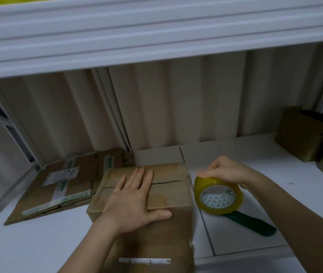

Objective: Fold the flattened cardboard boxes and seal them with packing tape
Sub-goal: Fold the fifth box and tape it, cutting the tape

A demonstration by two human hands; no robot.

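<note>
A folded brown cardboard box (171,194) stands in the middle of the white table, its top flaps closed along a seam. My left hand (132,196) lies flat on top of the flaps, fingers straight, thumb over the near edge. Just right of the box, my right hand (222,169) grips the top of a yellowish roll of packing tape (218,196) held upright above the table. Several flattened cardboard boxes (64,186) with labels lie at the left.
A dark green handled tool (253,225) lies on the table (255,154) under the tape roll. Brown boxes (302,134) stand at the far right. Beige curtains hang behind, and a white shelf beam (156,32) runs overhead.
</note>
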